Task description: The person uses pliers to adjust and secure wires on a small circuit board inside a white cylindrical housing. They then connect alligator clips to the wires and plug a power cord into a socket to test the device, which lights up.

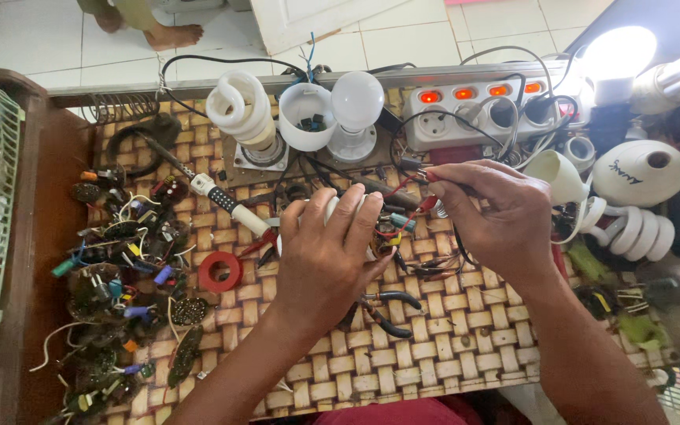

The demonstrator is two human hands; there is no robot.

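My left hand (326, 256) is closed over a white lamp housing (338, 206) with a small circuit board and coloured wires showing at its right end (393, 232). My right hand (491, 211) pinches a red test probe (428, 203) between thumb and fingers, its tip beside that board. Thin red and black leads trail from the probe across the woven mat (434, 346). Both hands meet at the middle of the mat.
A pile of old circuit boards (123, 275) covers the mat's left side. A soldering iron (222, 198), red tape roll (220, 271) and pliers (383, 308) lie near. Spiral and globe bulbs (356, 102) stand behind, with a lit power strip (478, 106) at the back right.
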